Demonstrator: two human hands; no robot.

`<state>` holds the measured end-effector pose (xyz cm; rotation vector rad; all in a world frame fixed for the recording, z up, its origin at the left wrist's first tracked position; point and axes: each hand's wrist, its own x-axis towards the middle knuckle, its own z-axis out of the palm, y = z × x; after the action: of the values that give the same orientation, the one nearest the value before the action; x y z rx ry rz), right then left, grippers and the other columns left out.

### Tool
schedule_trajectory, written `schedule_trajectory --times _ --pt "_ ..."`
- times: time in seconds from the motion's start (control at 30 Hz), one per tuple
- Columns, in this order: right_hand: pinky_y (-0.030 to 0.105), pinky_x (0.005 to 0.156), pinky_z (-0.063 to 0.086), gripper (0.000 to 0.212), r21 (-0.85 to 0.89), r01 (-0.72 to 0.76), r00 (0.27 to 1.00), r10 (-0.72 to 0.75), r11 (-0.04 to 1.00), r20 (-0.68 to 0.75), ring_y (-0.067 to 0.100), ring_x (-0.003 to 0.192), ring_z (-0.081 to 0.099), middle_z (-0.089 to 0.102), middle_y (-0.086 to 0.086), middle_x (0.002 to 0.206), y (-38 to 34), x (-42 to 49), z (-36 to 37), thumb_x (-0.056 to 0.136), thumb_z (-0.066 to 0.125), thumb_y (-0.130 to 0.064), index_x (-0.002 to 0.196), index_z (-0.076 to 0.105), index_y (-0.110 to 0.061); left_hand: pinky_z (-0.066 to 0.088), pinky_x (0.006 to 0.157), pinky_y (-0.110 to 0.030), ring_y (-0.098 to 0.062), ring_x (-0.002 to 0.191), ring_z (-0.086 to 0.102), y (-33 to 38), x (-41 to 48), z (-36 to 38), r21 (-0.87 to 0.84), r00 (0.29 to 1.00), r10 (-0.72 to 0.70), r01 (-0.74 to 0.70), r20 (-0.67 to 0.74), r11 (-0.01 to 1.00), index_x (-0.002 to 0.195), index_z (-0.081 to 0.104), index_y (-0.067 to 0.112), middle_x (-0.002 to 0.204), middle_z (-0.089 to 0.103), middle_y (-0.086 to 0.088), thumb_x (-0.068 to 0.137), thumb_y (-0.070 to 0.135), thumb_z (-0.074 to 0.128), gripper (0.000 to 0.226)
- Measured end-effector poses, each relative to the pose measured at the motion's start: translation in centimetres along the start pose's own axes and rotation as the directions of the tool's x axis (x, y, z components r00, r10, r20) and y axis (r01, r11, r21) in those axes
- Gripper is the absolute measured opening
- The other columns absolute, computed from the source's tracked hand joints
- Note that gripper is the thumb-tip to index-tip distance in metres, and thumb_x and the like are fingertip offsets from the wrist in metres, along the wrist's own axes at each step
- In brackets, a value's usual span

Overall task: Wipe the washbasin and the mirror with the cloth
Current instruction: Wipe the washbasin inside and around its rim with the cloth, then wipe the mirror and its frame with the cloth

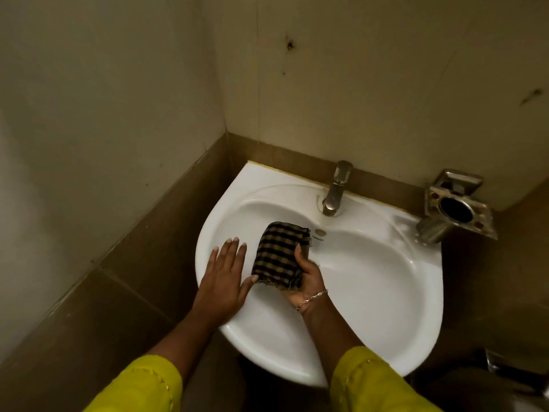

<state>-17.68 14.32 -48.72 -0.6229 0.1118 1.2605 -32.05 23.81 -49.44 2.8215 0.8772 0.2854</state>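
The cloth (277,254) is a small folded pad of woven fabric, checked in black and dull tan, with frayed threads hanging from its near edge. It lies in the left half of the washbasin (371,292), over the bowl's left slope and just near of the tap (335,188), with its far corner beside the small round overflow hole (319,232). The washbasin is white, glossy and rounded, and it is set into the corner of the tiled walls. The right hand (307,278) holds the cloth from the right and from below, palm turned up. Its thumb lies curled over the cloth's right edge, and the fingers are hidden under the fabric. A thin chain bracelet (312,298) circles that wrist. The left hand (224,275) lies flat on the basin's left rim, palm down, with its fingers straight and slightly spread, pointing to the back wall. Its thumb reaches out to the cloth's near left corner, though whether it touches there cannot be told. Both forearms come in from the near edge, each with a yellow sleeve (374,382) pushed up towards the elbow. A metal holder (457,209) is fixed to the wall at the basin's far right corner.
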Motion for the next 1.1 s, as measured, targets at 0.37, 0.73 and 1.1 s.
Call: schedule_trajectory --times 0.37,0.73,1.1 --pt "0.046 0.075 0.058 0.105 0.101 0.206 0.965 -0.219 0.973 0.144 0.034 0.089 0.069 0.070 0.019 0.103 -4.1 -2.1 9.4 0.026 0.095 -0.023 0.122 0.055 -0.005 0.003 0.114 -0.037 -0.025 0.138 0.012 3.1 6.9 -11.7 0.012 0.911 0.063 -0.064 -0.407 0.998 0.140 0.024 -0.002 0.147 0.025 -0.022 0.095 0.055 0.012 0.073" --pt "0.035 0.065 0.058 0.088 0.070 0.526 0.796 -0.519 0.848 0.311 0.028 0.090 0.069 0.072 0.010 0.102 -10.2 -9.8 23.1 0.039 0.088 -0.042 0.117 0.060 -0.014 -0.001 0.114 -0.039 -0.026 0.139 0.011 7.4 12.4 -28.1 0.178 0.674 0.270 -0.204 -0.687 0.963 0.141 0.025 0.003 0.149 0.023 -0.019 0.095 0.055 0.013 0.070" --pt "0.026 0.083 0.052 0.053 0.192 0.865 0.360 -0.841 0.463 0.403 0.020 0.113 0.057 0.060 -0.001 0.124 -17.6 -18.5 35.8 0.068 0.057 -0.022 0.120 0.055 -0.025 0.001 0.114 -0.038 -0.026 0.139 0.012 12.5 17.3 -42.3 0.299 0.373 0.391 -0.281 -0.842 0.912 0.140 0.024 0.004 0.148 0.026 -0.020 0.095 0.052 0.017 0.065"
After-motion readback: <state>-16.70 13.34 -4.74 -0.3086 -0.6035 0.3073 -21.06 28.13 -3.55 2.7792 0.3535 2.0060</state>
